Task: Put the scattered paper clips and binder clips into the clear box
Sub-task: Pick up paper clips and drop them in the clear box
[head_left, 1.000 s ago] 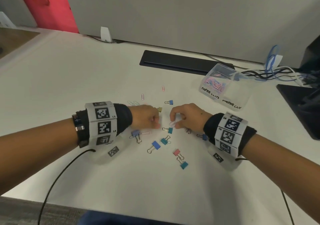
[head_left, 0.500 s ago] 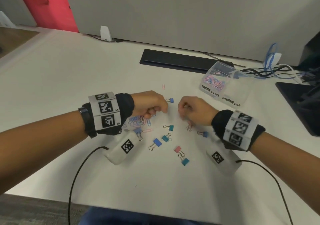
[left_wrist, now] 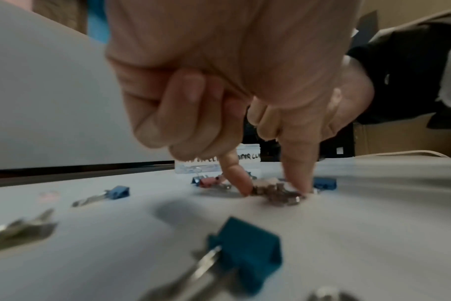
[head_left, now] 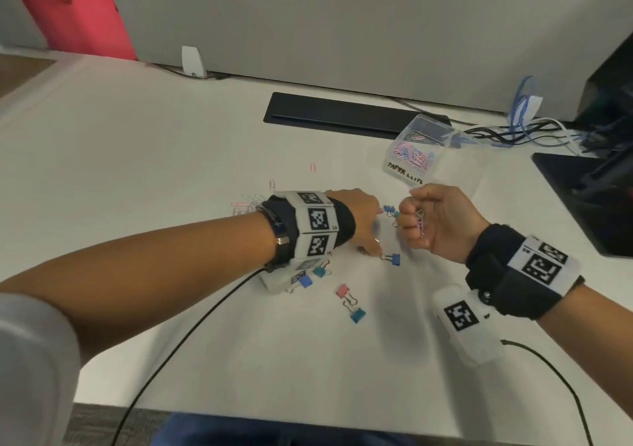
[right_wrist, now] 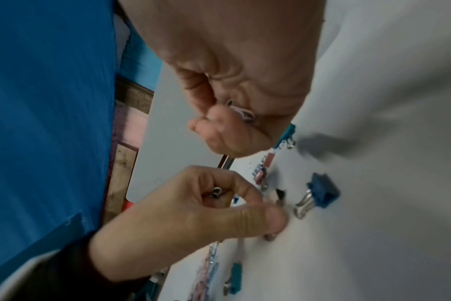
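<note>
My right hand (head_left: 416, 226) is lifted off the white table (head_left: 171, 178), fingers curled round a bunch of pastel paper clips (head_left: 420, 223) (right_wrist: 241, 113). My left hand (head_left: 371, 250) (left_wrist: 273, 192) reaches across just left of it, thumb and forefinger pinching a small dull binder clip (left_wrist: 278, 193) on the table; a metal piece shows inside its curled fingers (right_wrist: 216, 192). The clear box (head_left: 442, 133) labelled for paper clips stands behind the right hand, with several clips inside. Blue (head_left: 394, 259), pink (head_left: 342, 290) and teal (head_left: 358, 316) binder clips lie scattered.
Loose paper clips lie left of my left wrist (head_left: 245, 204) and farther back (head_left: 312, 167). A black slot cover (head_left: 342, 113) sits behind the box, tangled cables (head_left: 520, 133) and a black monitor base (head_left: 589, 198) at the right. Sensor cables trail off both wrists.
My left hand has moved right and come down on a clip beside the right hand. The right hand has lifted and turned, paper clips showing in its fist.
</note>
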`<state>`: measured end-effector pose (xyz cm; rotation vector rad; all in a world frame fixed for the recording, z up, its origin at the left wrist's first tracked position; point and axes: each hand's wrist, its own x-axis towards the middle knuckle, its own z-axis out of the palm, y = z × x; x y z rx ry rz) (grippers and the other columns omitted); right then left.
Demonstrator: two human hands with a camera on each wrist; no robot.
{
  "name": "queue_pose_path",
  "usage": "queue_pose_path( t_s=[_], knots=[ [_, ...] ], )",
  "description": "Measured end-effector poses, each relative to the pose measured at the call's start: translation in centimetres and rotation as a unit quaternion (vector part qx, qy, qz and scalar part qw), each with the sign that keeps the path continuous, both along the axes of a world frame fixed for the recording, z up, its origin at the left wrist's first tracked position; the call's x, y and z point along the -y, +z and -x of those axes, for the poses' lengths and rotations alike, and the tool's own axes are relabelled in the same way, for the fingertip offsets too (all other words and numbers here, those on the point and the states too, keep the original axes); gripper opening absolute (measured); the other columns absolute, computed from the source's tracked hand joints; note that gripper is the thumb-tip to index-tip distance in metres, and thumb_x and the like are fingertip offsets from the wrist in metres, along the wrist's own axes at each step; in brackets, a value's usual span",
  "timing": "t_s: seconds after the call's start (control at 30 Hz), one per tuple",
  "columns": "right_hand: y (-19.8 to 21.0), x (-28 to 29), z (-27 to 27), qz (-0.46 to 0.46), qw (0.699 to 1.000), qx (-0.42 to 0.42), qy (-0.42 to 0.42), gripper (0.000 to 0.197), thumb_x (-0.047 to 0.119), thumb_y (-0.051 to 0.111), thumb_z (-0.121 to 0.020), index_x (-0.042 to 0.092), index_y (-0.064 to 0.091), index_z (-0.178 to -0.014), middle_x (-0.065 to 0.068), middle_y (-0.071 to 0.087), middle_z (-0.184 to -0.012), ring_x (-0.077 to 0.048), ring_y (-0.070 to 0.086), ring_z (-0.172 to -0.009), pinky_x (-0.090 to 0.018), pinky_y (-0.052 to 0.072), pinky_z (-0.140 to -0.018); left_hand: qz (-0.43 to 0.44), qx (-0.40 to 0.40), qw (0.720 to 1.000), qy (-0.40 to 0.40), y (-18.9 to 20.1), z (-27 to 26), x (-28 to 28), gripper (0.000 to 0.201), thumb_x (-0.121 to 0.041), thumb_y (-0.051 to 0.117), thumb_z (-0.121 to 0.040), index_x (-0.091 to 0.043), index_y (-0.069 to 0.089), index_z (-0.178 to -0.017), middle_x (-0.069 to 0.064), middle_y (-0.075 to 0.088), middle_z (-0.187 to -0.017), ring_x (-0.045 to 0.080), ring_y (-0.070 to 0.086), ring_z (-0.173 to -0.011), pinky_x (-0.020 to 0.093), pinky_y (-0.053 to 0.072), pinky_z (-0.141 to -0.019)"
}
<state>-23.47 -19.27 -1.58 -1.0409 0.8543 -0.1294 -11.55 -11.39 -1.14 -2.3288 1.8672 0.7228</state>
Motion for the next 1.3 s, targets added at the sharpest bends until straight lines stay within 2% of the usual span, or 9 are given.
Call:
queue_pose_path(
  t_s=[0.1,0.2,0.3,0.37,0.6,0.9,1.07,1.17,1.3],
  knots=[
    [-0.4,0.1,0.3,0.081,0.991,-0.096,0.047,0.05,0.042,0.037,-0.094,0.016,0.041,-0.051,0.006,0.032,-0.04,-0.007,0.026,-0.031,-0.013,0.016,-0.034,-0.006,0.006,1.0,-0.015,0.1,0.3,0.0,0.025,-0.025,0.057,-0.088,-0.009,0.057,-0.107,0.01,0.058,-0.085,0.024,0.055,-0.086,0.027,0.041,-0.073],
    [-0.4,-0.7,0.2,0.256,0.936,-0.199,0.138,0.033,0.025,0.042,-0.097,0.011,0.058,-0.07,0.007,0.038,-0.042,-0.005,0.03,-0.034,-0.013,0.022,-0.032,-0.004,-0.007,0.999,-0.035,0.1,-0.1,-0.2,0.04,-0.018,0.054,-0.09,-0.004,0.053,-0.127,0.014,0.059,-0.122,0.027,0.054,-0.117,0.03,0.044,-0.092],
    [-1.1,-1.3,-0.4,0.424,0.847,-0.249,0.203,0.023,0.016,0.048,-0.093,0.003,0.066,-0.099,-0.011,0.065,-0.09,-0.015,0.051,-0.072,-0.019,0.046,-0.065,-0.026,-0.024,0.999,-0.041,-0.4,-0.8,0.0,0.031,-0.019,0.054,-0.091,-0.005,0.061,-0.118,0.011,0.058,-0.103,0.022,0.055,-0.098,0.024,0.044,-0.077],
    [-1.3,-1.7,-0.8,0.48,0.807,-0.267,0.217,0.025,0.02,0.055,-0.089,0.007,0.064,-0.108,-0.013,0.06,-0.117,-0.018,0.049,-0.09,-0.024,0.037,-0.08,-0.045,-0.039,0.997,-0.04,-1.1,-1.3,0.1,0.012,-0.021,0.056,-0.09,-0.011,0.062,-0.086,0.002,0.054,-0.083,0.016,0.05,-0.081,0.016,0.036,-0.059],
    [-0.8,-2.9,-1.4,0.54,0.766,-0.247,0.245,0.024,0.027,0.061,-0.086,0.01,0.068,-0.1,-0.001,0.052,-0.081,-0.013,0.046,-0.069,-0.018,0.033,-0.055,-0.042,-0.063,0.996,-0.04,-1.8,-2.5,-0.2,0.014,-0.028,0.053,-0.091,-0.015,0.054,-0.085,-0.006,0.042,-0.061,0.006,0.038,-0.054,0.017,0.032,-0.054],
    [-0.8,-1.6,-1.5,0.551,0.73,-0.332,0.231,0.025,0.025,0.061,-0.085,0.005,0.071,-0.096,-0.013,0.068,-0.1,-0.024,0.058,-0.084,-0.029,0.043,-0.067,-0.047,-0.02,0.998,-0.026,-2.0,-3.6,-0.5,0.03,-0.031,0.057,-0.088,-0.02,0.046,-0.063,-0.002,0.052,-0.074,0.017,0.047,-0.079,0.016,0.033,-0.056],
    [-0.3,-1.9,-1.7,0.588,0.681,-0.376,0.224,0.029,0.018,0.057,-0.084,0.013,0.058,-0.113,-0.01,0.06,-0.116,-0.027,0.056,-0.101,-0.029,0.041,-0.077,-0.015,-0.038,0.999,-0.009,-1.2,-3.6,-1.0,0.027,-0.029,0.063,-0.085,-0.013,0.057,-0.105,0.0,0.048,-0.101,0.016,0.046,-0.093,0.02,0.038,-0.068],
    [-0.2,-2.8,-2.3,0.596,0.699,-0.331,0.213,0.019,0.016,0.05,-0.087,0.013,0.058,-0.104,-0.009,0.06,-0.107,-0.026,0.054,-0.091,-0.029,0.041,-0.074,-0.016,-0.043,0.999,-0.016,-1.0,-3.4,-1.1,0.033,-0.03,0.064,-0.084,-0.01,0.061,-0.11,0.006,0.06,-0.11,0.022,0.055,-0.105,0.026,0.042,-0.084],
    [0.0,-3.1,-3.0,0.49,0.834,-0.217,0.131,0.03,0.019,0.034,-0.098,0.007,0.062,-0.095,-0.001,0.055,-0.087,-0.016,0.05,-0.071,-0.016,0.04,-0.053,-0.065,-0.02,0.997,-0.046,-1.3,-3.1,-0.6,0.026,-0.032,0.055,-0.09,-0.008,0.064,-0.093,-0.001,0.05,-0.069,0.017,0.048,-0.077,0.018,0.034,-0.056]
  ],
)
